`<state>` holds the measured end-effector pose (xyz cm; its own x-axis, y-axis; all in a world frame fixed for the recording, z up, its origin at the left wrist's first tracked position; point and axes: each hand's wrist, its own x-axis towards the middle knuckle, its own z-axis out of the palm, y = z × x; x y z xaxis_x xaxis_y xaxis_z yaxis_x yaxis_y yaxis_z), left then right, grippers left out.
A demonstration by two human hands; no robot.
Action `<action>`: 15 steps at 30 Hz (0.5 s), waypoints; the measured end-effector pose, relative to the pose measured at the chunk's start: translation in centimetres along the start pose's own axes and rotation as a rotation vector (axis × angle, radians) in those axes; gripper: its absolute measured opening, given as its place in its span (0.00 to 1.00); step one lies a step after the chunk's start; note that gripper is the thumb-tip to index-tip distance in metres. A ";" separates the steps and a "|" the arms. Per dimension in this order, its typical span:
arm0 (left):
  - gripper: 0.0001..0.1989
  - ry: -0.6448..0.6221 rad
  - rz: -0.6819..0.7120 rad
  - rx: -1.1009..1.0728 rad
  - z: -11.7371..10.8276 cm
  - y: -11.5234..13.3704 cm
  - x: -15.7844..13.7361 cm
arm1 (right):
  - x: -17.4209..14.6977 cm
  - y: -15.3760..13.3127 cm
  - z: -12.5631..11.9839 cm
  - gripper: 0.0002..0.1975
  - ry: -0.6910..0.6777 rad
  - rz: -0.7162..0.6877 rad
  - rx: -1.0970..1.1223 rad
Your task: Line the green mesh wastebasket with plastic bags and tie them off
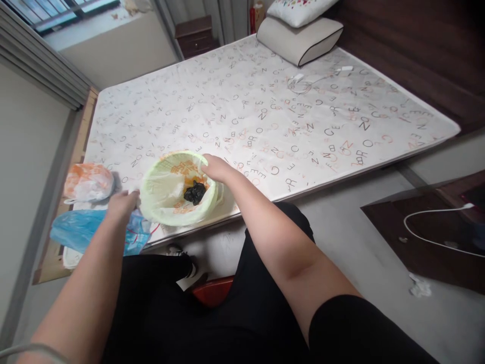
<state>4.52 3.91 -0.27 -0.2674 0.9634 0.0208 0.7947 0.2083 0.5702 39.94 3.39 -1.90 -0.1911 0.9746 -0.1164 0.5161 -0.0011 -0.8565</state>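
Observation:
A pale green trash bin (178,221) with a translucent bag liner (161,187) tilts toward me at the mattress edge. Inside it lies a crumpled black plastic bag (195,192), and orange print shows through the liner. My right hand (215,168) is closed around the bin's far right rim. Just left of the bin is my left hand (123,203), its fingers curled close to the rim; what they hold is hidden. Under and beside that wrist spreads a blue plastic bag (78,230). Behind it sits an orange and white plastic bag (90,182).
The letter-printed mattress (212,111) carries a white cable (299,85) and stacked pillows (299,38). A red stool (214,291) shows between my legs. At right are a dark brown cabinet (386,210) and a crumpled tissue (420,286) on the floor.

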 end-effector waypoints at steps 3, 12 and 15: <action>0.14 0.075 0.095 0.329 -1.8 2.8 0.2 | -0.2 -0.3 0.6 0.26 0.019 0.020 0.010; 0.17 -0.051 0.317 0.426 5.1 12.6 -7.3 | -0.7 -1.9 4.2 0.35 0.026 0.055 0.102; 0.20 -0.087 0.376 0.228 5.1 13.6 -9.0 | -0.6 -1.9 4.1 0.35 0.027 0.089 0.122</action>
<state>20.49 -1.10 3.06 0.1023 0.9878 0.1178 0.9302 -0.1370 0.3406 35.61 1.88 -2.25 -0.1259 0.9750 -0.1830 0.4247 -0.1138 -0.8982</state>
